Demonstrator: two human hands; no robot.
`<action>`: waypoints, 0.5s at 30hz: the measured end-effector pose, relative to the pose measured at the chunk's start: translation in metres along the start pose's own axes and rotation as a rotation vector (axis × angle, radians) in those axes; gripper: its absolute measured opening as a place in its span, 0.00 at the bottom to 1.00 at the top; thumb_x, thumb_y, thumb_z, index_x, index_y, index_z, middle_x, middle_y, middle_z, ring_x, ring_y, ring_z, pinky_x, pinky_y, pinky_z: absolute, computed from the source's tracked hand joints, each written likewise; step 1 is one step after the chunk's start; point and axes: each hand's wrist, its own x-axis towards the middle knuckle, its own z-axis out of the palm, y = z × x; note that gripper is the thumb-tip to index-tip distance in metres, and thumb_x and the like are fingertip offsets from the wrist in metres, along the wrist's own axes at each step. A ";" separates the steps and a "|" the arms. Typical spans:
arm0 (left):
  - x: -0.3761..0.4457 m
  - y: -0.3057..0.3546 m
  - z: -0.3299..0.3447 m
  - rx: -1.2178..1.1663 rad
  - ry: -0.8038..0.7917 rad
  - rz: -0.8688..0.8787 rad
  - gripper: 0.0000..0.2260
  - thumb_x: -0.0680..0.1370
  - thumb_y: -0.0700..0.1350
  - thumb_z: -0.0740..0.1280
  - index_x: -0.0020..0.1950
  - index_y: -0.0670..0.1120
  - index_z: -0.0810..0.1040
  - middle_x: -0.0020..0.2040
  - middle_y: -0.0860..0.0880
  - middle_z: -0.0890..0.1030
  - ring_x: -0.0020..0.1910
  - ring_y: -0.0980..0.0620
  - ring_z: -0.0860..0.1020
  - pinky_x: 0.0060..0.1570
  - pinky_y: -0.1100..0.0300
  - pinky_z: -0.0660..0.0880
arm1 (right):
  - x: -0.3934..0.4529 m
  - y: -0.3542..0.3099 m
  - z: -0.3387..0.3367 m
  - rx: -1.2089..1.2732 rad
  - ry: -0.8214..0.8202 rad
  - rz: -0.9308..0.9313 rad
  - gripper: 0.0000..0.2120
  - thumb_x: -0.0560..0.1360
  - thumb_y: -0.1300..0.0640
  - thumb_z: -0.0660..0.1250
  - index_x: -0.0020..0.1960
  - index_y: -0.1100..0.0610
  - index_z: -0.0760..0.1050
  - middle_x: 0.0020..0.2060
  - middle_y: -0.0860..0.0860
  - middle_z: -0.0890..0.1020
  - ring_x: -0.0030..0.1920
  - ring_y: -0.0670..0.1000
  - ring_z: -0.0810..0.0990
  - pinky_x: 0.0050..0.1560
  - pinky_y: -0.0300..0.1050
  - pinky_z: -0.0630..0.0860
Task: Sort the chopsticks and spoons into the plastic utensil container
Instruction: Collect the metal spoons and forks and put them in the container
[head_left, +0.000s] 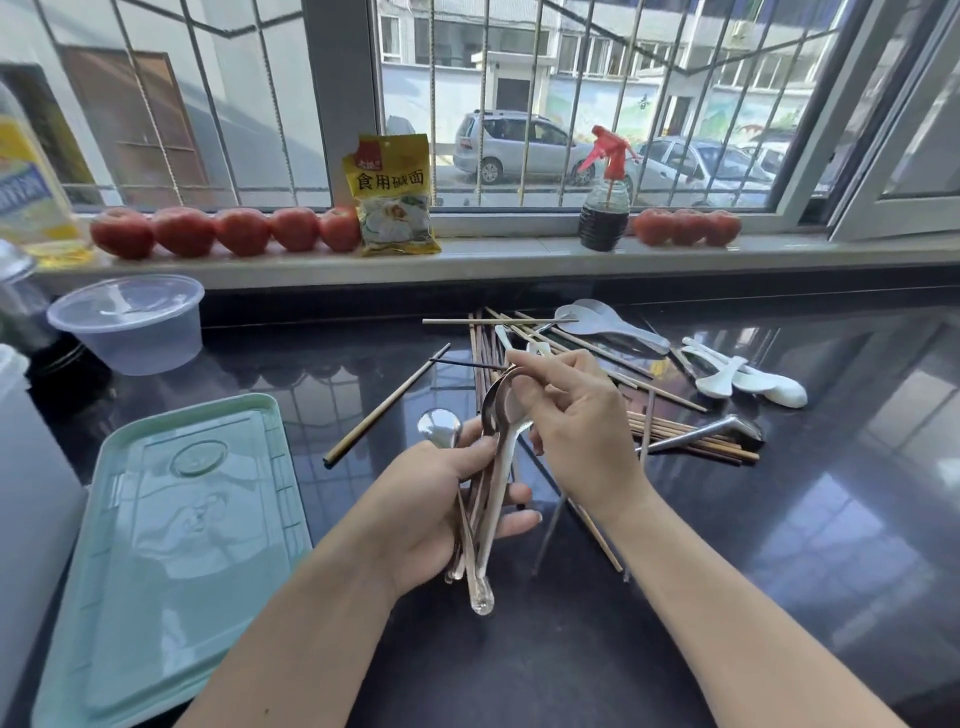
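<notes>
Left hand (441, 499) is wrapped around a bundle of metal and clear plastic spoons (485, 467), handles pointing down toward the near edge, bowls up. Right hand (576, 415) is just above it, fingers curled, pinching at the top of that bundle near a shiny spoon bowl. Behind both hands, a loose heap of wooden chopsticks (566, 358) is fanned across the dark glossy tabletop (779, 519), with one stray chopstick (387, 405) lying diagonally to the left. Far right of the heap sit white ceramic soup spoons (748, 376). The pale green plastic utensil container (176, 530) lies flat at near left, lid on, well apart from the heap. A clear round plastic tub (130, 322) stands far left.
</notes>
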 end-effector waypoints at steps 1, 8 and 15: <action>0.000 0.000 0.000 -0.026 -0.006 -0.005 0.09 0.84 0.39 0.64 0.53 0.46 0.84 0.38 0.43 0.80 0.36 0.42 0.84 0.40 0.45 0.83 | 0.000 0.002 0.000 -0.040 0.026 -0.015 0.13 0.79 0.59 0.70 0.60 0.46 0.84 0.48 0.52 0.75 0.43 0.53 0.78 0.46 0.47 0.79; -0.004 -0.004 0.002 -0.149 -0.156 -0.052 0.10 0.84 0.39 0.62 0.61 0.45 0.82 0.52 0.40 0.84 0.43 0.44 0.85 0.42 0.49 0.83 | -0.002 0.003 0.009 0.051 0.037 0.112 0.14 0.81 0.53 0.67 0.65 0.40 0.76 0.55 0.46 0.74 0.38 0.42 0.75 0.47 0.42 0.78; -0.009 0.004 -0.007 -0.007 -0.338 -0.065 0.18 0.85 0.40 0.61 0.75 0.40 0.70 0.63 0.38 0.80 0.62 0.35 0.80 0.64 0.35 0.75 | 0.000 0.004 0.000 0.392 -0.058 0.295 0.10 0.84 0.55 0.61 0.47 0.50 0.79 0.37 0.49 0.83 0.37 0.48 0.81 0.31 0.39 0.76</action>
